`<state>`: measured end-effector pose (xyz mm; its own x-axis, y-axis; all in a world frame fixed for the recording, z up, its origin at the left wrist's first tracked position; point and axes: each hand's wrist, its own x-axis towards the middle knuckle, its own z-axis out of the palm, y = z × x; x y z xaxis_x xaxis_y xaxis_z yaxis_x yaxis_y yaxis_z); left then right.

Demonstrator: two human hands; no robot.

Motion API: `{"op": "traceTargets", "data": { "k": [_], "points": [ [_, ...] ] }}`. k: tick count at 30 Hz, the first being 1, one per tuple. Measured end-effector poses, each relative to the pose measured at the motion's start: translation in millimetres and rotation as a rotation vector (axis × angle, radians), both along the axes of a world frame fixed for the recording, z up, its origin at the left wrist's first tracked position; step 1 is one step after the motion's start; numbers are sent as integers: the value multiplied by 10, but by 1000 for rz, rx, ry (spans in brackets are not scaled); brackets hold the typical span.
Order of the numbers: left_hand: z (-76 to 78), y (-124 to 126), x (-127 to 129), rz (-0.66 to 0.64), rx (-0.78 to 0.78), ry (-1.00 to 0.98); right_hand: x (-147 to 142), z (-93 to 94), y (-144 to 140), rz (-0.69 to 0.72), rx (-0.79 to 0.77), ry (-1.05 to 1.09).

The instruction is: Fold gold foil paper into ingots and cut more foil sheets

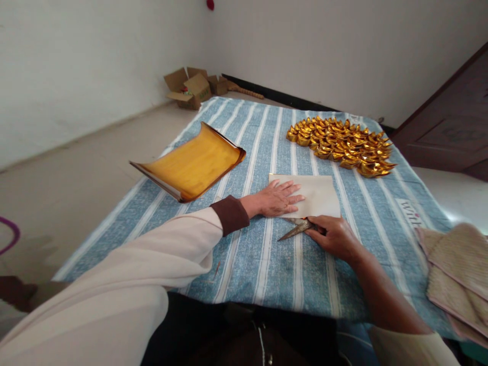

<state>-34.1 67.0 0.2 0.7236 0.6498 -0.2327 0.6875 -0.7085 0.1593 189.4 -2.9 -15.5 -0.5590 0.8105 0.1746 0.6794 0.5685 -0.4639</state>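
Head view shows the left hand [276,199] lying flat and open, fingers spread, palm down on a pale sheet of paper [316,195]. That sheet is plain, off-white and roughly rectangular, lying flat on the blue-and-white striped cloth [267,264] that covers the floor. The hand presses on the sheet's left part, with the fingertips pointing right across it.

Just below the sheet's near edge, the right hand [335,236] is closed around the handles of a pair of scissors [295,230]. The blades look shut or nearly so and point left, lying close to the cloth, with their upper part touching or just beside the paper's lower edge.

Left of the hands, a stack of glossy golden-orange sheets [192,165] rests on the cloth, its ends curling upward. Farther away, beyond the paper, a heap of folded gold paper ingots [341,145] lies near the cloth's far right corner. At the right edge, woven beige mats [457,274] overlap the cloth. Open cardboard boxes [190,89] stand on the floor by the far wall.
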Motion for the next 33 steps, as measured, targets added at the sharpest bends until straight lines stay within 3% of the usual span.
{"op": "traceTargets", "data": {
  "k": [27,33],
  "points": [
    [75,-26,4,7,-44,-2,-131,-24,32,14,43,-18],
    [16,-11,10,14,-12,-10,-114,-17,22,37,49,-7]
  ]
}}
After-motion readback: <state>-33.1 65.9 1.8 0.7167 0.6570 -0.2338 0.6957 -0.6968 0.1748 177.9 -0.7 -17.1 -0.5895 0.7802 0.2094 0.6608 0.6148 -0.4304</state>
